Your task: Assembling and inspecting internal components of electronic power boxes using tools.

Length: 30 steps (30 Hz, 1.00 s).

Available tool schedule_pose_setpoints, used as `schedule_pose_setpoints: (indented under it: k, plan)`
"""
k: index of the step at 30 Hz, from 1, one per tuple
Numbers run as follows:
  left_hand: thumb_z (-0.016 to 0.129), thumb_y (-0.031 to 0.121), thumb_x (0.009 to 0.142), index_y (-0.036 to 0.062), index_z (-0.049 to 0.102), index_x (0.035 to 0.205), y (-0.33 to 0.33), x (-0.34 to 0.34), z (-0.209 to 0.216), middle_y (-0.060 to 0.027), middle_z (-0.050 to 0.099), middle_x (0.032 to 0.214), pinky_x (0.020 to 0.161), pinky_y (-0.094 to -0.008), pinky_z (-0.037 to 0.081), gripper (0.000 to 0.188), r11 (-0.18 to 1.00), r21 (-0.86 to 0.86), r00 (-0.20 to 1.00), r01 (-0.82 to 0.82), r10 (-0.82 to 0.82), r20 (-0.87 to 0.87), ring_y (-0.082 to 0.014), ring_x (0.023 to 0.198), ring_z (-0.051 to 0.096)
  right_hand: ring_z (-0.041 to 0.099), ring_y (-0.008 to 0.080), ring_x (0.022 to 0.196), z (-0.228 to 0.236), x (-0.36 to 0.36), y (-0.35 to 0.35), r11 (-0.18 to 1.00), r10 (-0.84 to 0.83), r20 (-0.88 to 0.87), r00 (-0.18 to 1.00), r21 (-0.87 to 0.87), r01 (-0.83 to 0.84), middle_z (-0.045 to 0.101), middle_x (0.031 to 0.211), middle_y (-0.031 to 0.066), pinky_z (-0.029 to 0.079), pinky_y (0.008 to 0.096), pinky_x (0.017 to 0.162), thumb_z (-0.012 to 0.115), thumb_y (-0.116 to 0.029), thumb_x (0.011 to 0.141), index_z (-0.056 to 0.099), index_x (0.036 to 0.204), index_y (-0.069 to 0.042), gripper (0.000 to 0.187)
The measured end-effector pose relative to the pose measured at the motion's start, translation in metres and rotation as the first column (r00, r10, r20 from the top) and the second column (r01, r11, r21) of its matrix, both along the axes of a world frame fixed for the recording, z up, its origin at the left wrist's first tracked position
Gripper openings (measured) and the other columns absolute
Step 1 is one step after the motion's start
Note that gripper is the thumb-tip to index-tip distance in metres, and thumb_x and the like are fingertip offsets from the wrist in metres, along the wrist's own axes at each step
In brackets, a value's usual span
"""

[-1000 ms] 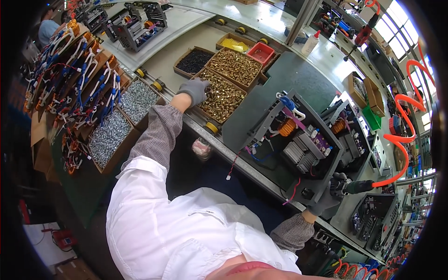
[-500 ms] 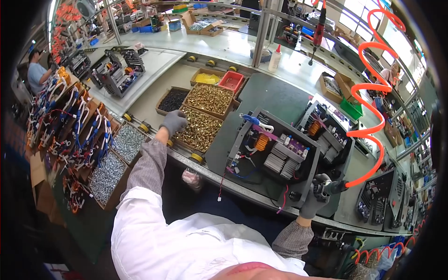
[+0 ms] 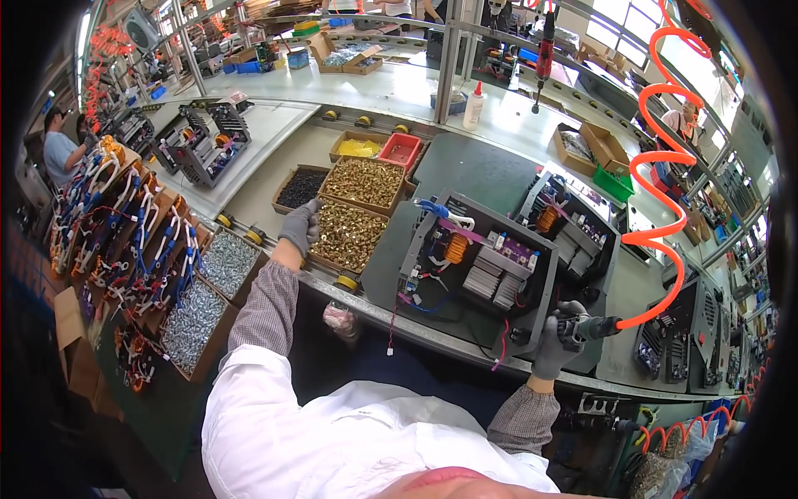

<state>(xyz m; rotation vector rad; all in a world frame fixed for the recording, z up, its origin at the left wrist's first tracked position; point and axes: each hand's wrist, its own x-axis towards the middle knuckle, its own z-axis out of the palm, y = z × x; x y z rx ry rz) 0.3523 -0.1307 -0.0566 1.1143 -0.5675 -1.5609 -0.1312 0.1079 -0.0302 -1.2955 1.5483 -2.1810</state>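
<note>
My left hand, in a grey glove, is at the left edge of a box of brass-coloured fasteners. Its fingers are curled together; anything inside them is hidden. My right hand, also gloved, grips a dark air tool joined to an orange coiled hose. That tool is beside the near right corner of an open metal chassis with a copper coil, grey heat sinks and loose wires. A second open chassis stands just behind it.
Near my left hand are boxes of black screws, more brass pieces, a red tray and silver screws. Wire harnesses hang at left. A red hanging driver and a white bottle are farther back.
My left hand has drawn back slightly from over the brass fasteners to the box's edge, its fingers curled. My right hand keeps the air tool by the chassis corner. The whole view has shifted slightly.
</note>
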Motion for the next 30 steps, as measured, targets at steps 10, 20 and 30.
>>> schedule_pose_setpoints:
  k: [10,20,30]
  plan:
    - [0.057,0.042,0.095,0.0079,0.067,0.1,-0.002,-0.018,0.015,-0.0038,0.064,0.072,0.033,-0.0244,0.028,0.036,0.995,-0.072,0.858,-0.074,0.1,0.504,-0.009,0.034,0.037,0.059,0.0118,0.072,0.004,-0.013,0.003,0.986,0.023,0.105,0.994,-0.164,-0.005,0.061,0.096,0.0093,0.049,0.0221,0.056,0.061,0.009,0.074,0.054,0.113,-0.001,0.04]
    - [0.062,0.037,0.093,0.0065,0.064,0.106,0.049,-0.05,0.09,0.0004,0.061,0.073,0.034,-0.0195,0.029,0.033,0.976,-0.219,0.974,-0.018,-0.033,-0.225,-0.0049,0.047,0.043,0.061,0.0179,0.078,0.101,-0.003,0.033,0.805,0.184,0.294,0.938,-0.593,0.028,0.061,0.098,0.0129,0.054,0.0307,0.066,0.059,0.002,0.076,0.053,0.115,-0.001,0.04]
    - [0.052,0.034,0.099,0.0047,0.06,0.108,0.215,-0.226,0.111,0.0045,0.048,0.069,0.036,-0.0172,0.025,0.031,0.702,-0.192,0.502,0.686,-0.648,-0.573,-0.0039,0.045,0.032,0.054,0.0182,0.07,0.142,0.06,0.052,0.379,0.807,-0.014,0.591,-0.756,-0.534,0.057,0.106,0.016,0.048,0.0288,0.052,0.053,0.007,0.075,0.053,0.122,-0.003,0.049]
